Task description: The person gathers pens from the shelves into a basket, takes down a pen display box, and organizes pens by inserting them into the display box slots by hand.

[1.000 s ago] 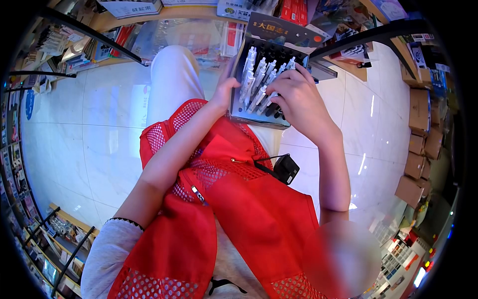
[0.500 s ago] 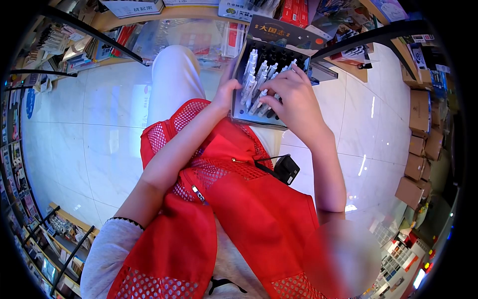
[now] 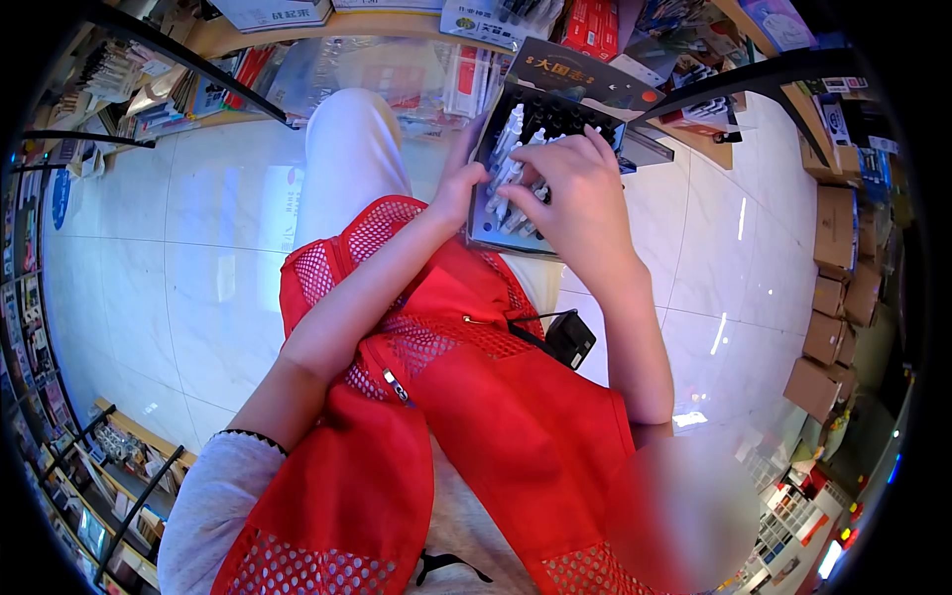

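Note:
A dark cardboard display box (image 3: 508,241) of pens is tilted toward me above my knee, its printed back panel (image 3: 585,77) standing up. Several white click pens (image 3: 513,127) stand in its holes, bunched toward the left side. My left hand (image 3: 458,193) grips the box's left wall, thumb over the rim and fingers hidden behind it. Over the box, my right hand (image 3: 578,188) has its thumb and index finger closed around a white pen among the others; its remaining fingers reach across the pens on the right and partly hide them.
Ahead runs a wooden shelf (image 3: 223,45) with stationery, plastic packets (image 3: 377,74) and a red box (image 3: 592,28). Black shelf bars (image 3: 734,89) slant in on both sides. Cardboard boxes (image 3: 836,226) stand along the right. A black device (image 3: 569,340) hangs at my waist.
My right hand has shifted left across the pens, its thumb and index finger now at the left cluster. The box has moved slightly right; my left hand still holds it.

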Motion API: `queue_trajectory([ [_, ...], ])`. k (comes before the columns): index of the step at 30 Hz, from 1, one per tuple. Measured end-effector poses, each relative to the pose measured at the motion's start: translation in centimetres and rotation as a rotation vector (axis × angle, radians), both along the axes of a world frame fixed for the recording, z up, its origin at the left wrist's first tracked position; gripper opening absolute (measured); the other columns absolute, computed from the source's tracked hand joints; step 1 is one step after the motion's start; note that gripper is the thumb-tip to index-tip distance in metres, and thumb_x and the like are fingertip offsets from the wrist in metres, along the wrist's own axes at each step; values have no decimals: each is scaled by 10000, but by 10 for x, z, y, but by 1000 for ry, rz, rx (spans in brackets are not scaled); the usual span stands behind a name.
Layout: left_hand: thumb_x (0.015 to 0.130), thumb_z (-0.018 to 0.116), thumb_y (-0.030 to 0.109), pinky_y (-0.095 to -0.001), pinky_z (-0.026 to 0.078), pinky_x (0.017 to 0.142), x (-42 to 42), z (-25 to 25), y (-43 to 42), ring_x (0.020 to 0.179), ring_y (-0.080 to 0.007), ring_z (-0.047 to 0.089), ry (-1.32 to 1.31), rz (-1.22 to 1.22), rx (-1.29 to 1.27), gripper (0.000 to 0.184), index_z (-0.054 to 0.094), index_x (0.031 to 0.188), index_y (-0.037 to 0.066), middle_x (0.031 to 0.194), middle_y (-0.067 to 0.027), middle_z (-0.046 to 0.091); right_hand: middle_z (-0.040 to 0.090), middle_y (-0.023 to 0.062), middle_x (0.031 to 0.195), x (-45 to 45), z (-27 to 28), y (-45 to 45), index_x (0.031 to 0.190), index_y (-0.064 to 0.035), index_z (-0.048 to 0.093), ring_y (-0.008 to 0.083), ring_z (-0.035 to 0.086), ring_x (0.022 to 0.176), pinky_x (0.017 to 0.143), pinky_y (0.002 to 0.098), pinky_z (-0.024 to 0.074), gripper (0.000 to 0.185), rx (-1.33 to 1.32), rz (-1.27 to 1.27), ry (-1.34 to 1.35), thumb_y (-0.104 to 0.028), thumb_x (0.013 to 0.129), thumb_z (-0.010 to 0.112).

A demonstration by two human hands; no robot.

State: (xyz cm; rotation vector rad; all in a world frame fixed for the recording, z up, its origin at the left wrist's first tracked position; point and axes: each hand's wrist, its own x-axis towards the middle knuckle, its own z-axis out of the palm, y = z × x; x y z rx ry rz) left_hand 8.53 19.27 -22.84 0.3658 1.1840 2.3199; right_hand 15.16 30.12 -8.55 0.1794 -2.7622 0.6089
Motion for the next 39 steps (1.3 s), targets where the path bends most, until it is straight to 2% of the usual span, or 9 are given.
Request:
queue_trajectory([
  [3,606,414,70,-336,324,1020,0,-3,-1,1211,-241,415,-33,-19,22,774,268,1363,2,1300,-158,412,595,62,692,-5,-3,-2,793,-57,643,241,539,770,860,391,395,165,100,22,-37,-109,654,715],
  [6,604,421,41,-326,329,1011,1,-2,-3,1219,-238,405,-65,-15,11,782,265,1370,12,1309,-150,401,603,70,695,-7,0,-1,789,-51,639,240,535,764,808,379,398,157,152,21,-100,-104,653,698],
  [9,585,435,93,-286,358,955,1,-4,-1,1107,-212,463,-20,30,-43,823,246,1384,32,1220,-129,462,619,76,708,-8,5,0,774,-42,625,237,536,774,803,374,387,156,136,-7,-135,-123,654,683],
  [12,619,434,42,-311,306,1013,0,-14,-4,1236,-241,371,44,-4,-86,778,264,1378,14,1311,-157,381,614,77,696,-7,9,0,760,-43,615,237,536,775,788,366,388,139,156,7,-113,-116,658,675],
  [17,612,457,35,-309,252,1040,0,-20,-4,1257,-255,324,57,-9,-128,797,256,1383,22,1317,-163,346,614,83,745,-6,1,-1,776,-51,604,249,533,771,761,370,390,109,177,52,-72,-83,682,648],
  [20,598,491,27,-317,222,1055,-1,-18,-6,1274,-272,288,127,-13,-169,826,244,1386,26,1330,-166,316,588,108,741,-5,-3,-4,799,-20,594,272,527,754,733,381,413,87,42,-22,-97,-31,722,632],
  [23,584,524,4,-327,203,1063,0,-19,-6,1282,-290,265,187,-6,-220,855,235,1388,30,1336,-172,300,595,103,764,-4,-15,-5,778,-29,591,289,516,750,712,389,403,75,-71,-51,-21,-29,708,616],
  [35,573,583,-12,-341,209,1061,1,-7,-3,1266,-337,269,383,33,-399,890,235,1389,48,1312,-194,303,603,113,740,8,-9,-7,765,-11,617,285,534,730,687,373,440,96,-101,-219,-32,-40,686,663],
  [39,579,575,-17,-342,203,1065,-2,-10,-5,1281,-337,256,399,2,-400,897,214,1397,48,1332,-201,290,589,105,716,6,-8,-2,760,-15,616,280,528,711,668,373,439,105,-93,-52,54,-12,667,663],
])
